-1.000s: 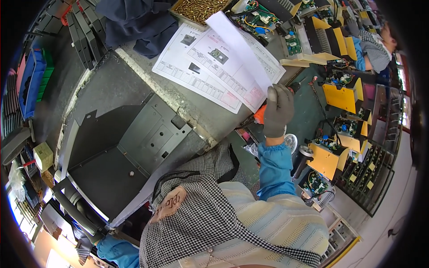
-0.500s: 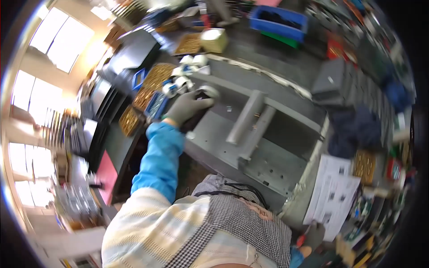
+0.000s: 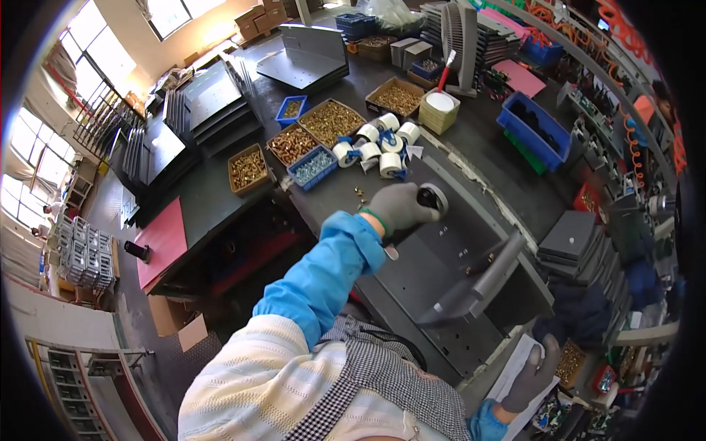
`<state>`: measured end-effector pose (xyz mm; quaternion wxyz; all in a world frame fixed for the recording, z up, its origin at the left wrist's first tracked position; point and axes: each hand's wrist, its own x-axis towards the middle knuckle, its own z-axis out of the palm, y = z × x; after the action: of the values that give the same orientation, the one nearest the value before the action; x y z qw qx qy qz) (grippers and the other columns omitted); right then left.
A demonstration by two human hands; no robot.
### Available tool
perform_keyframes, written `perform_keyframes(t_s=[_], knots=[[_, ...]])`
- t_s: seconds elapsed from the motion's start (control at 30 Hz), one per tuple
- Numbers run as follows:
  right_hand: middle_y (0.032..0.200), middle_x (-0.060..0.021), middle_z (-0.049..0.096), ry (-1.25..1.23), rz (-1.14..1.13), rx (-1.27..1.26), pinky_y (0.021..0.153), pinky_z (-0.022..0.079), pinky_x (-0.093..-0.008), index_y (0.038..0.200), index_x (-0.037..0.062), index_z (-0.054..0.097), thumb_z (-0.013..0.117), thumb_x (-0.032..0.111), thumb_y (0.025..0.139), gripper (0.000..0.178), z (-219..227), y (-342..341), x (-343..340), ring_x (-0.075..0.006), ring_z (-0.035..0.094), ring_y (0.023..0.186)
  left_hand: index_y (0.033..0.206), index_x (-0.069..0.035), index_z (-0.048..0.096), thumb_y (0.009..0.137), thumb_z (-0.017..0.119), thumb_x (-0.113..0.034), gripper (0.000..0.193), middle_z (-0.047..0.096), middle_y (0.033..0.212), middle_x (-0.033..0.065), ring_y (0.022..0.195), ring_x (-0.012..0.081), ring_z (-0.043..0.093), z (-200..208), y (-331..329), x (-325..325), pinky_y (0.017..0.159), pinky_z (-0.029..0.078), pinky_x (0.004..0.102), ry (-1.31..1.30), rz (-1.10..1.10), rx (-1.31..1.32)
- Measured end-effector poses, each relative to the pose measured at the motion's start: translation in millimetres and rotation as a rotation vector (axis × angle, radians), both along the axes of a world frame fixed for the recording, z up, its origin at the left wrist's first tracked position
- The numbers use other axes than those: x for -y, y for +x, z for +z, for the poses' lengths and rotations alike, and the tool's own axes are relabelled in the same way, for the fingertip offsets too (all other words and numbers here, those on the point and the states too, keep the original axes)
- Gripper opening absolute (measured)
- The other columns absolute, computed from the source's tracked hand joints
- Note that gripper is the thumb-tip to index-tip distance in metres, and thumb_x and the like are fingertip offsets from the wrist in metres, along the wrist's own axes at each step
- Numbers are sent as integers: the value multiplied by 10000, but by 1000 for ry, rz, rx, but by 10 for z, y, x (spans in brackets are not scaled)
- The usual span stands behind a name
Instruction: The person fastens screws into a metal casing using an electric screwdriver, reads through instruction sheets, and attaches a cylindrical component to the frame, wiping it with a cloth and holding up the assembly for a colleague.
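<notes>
My left hand (image 3: 401, 208), in a grey glove below a blue sleeve cover, is closed on a round roll (image 3: 439, 197) with a pale rim and dark centre, like a roll of tape. It is over the far left part of a dark grey metal panel (image 3: 412, 275) with holes and raised bars. A few small brass pieces (image 3: 359, 192) lie beside that hand. At the lower right, my right hand (image 3: 535, 376), also gloved, has its fingers apart over a white paper sheet (image 3: 507, 375). Nothing shows in its fingers.
White rolls with blue parts (image 3: 390, 163) stand beyond the left hand, next to boxes of brass fittings (image 3: 331, 121) and a blue tray of silver screws (image 3: 312, 167). Stacked grey panels (image 3: 573, 239) are at right. A blue bin (image 3: 535, 132) stands at the far right.
The view has swung, so the bench sits farther right and lower. My left hand still holds the roll. My right hand has moved up over the paper with its fingers spread.
</notes>
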<state>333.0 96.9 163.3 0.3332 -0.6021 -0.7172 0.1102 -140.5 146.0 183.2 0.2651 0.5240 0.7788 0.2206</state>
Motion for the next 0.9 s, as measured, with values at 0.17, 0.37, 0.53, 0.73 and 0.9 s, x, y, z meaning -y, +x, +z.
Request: perform_keyframes(t_s=[0.17, 0.37, 0.53, 0.73, 0.9], knots=[[1369, -217, 593, 352, 223, -234, 1051, 445, -477, 1244, -82, 619, 523, 271, 1058, 410, 457, -1383, 0, -363, 550, 1286, 1147, 10, 665, 771, 766, -537, 672, 735, 1082, 214, 1045, 369, 709, 32, -59, 8, 921, 548, 429, -80, -93, -31], [1340, -223, 629, -140, 33, -398, 1014, 482, -385, 1434, -48, 536, 492, 302, 1042, 527, 340, -1987, 82, -319, 622, 1200, 1251, 28, 540, 796, 746, -547, 762, 705, 1147, 247, 1083, 399, 691, -164, -442, 114, 948, 530, 436, -49, -281, 303], [1325, -192, 635, -146, -68, -319, 980, 483, -371, 1430, -39, 538, 498, 154, 1018, 457, 137, -2190, 291, -268, 615, 1176, 1302, -1, 497, 806, 749, -534, 771, 696, 1144, 256, 1116, 392, 679, -101, -608, 130, 961, 522, 443, -78, -309, 505], [1277, -178, 663, 33, -301, -262, 976, 483, -364, 1330, -61, 612, 518, 110, 1024, 363, -115, -2490, 389, -249, 617, 1118, 1402, -9, 440, 801, 764, -539, 864, 650, 1239, 256, 1177, 395, 650, -173, -722, 97, 997, 502, 450, -80, -360, 664], [1220, -174, 686, 80, -418, -276, 949, 497, -360, 1282, -74, 636, 536, 129, 1038, 333, -193, -2547, 369, -234, 628, 1072, 1489, -6, 363, 789, 773, -566, 986, 607, 1325, 272, 1251, 402, 604, -400, -755, 92, 1045, 471, 440, -31, -365, 794]])
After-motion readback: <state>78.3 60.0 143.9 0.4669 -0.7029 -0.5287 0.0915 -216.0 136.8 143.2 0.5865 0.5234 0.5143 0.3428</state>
